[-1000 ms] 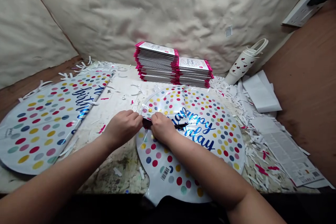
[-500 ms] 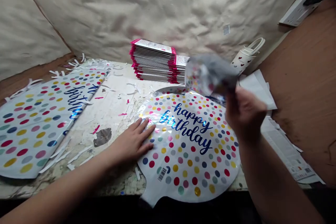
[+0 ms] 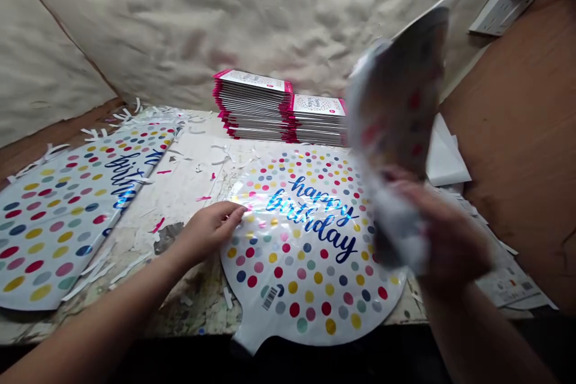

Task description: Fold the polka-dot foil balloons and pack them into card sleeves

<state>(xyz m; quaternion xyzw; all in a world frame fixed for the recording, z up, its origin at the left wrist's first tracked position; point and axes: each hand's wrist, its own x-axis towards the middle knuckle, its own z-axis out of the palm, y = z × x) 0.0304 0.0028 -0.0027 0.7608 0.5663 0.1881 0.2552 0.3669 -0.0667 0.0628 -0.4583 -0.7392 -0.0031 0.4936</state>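
- Behind my work is a pale, wrinkled wall covering (image 3: pixel 270 12); the worktop (image 3: pixel 193 159) before it is white and stained.
- My left hand (image 3: pixel 211 228) has its thumb and fingers brought together, and they pinch the left edge of the flat balloon (image 3: pixel 310 288).
- My right hand (image 3: pixel 450 240) is blurred, but it is gripping a raised foil piece (image 3: pixel 400 96), which stands up above the right side of the flat balloon.
- The flat balloon lies at the near middle of the worktop, dotted in many colours, with "happy birthday" in blue. Its neck (image 3: pixel 252 333) points to the near left, and a barcode (image 3: pixel 270 298) is close to it.
- On the left is a folded balloon (image 3: pixel 58 222), also dotted, with thin white strips (image 3: pixel 90 279) around it.
- At the far middle, two piles of pink-edged packets (image 3: pixel 252 105) stand side by side; the left one is higher.
- On the right lie white papers (image 3: pixel 447 156), and at far right above is a socket (image 3: pixel 499 9).
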